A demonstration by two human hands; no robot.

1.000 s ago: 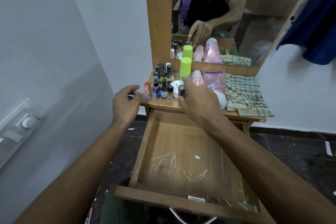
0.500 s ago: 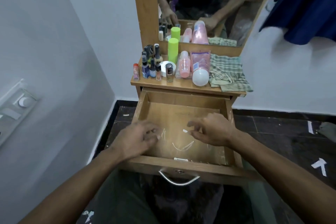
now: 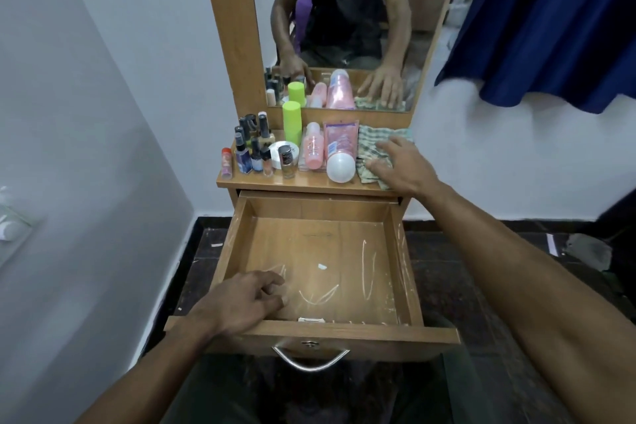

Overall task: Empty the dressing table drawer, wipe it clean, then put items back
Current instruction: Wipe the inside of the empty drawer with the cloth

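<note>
The wooden drawer (image 3: 406,251) is pulled out, holding only white streaks and a small white scrap (image 3: 322,266). My left hand (image 3: 246,301) hangs over its front left corner, fingers loosely curled, holding nothing. My right hand (image 3: 401,162) lies with spread fingers on the green checked cloth (image 3: 371,139) at the right of the table top (image 3: 292,184). Beside the cloth lie a pink tube with a white cap (image 3: 340,151) and a pink bottle (image 3: 313,148). A green cylinder (image 3: 292,122), a white jar (image 3: 284,153) and several small bottles (image 3: 256,151) stand at the left.
A mirror (image 3: 344,24) rises behind the table top. White walls close in on the left and behind. A blue cloth (image 3: 550,21) hangs at the upper right. The drawer has a metal handle (image 3: 309,360) at its front. The floor is dark tile.
My right hand has left the drawer and gone up onto the checked cloth. My left hand has stayed over the drawer's front left. Earlier both hands were up at the bottles.
</note>
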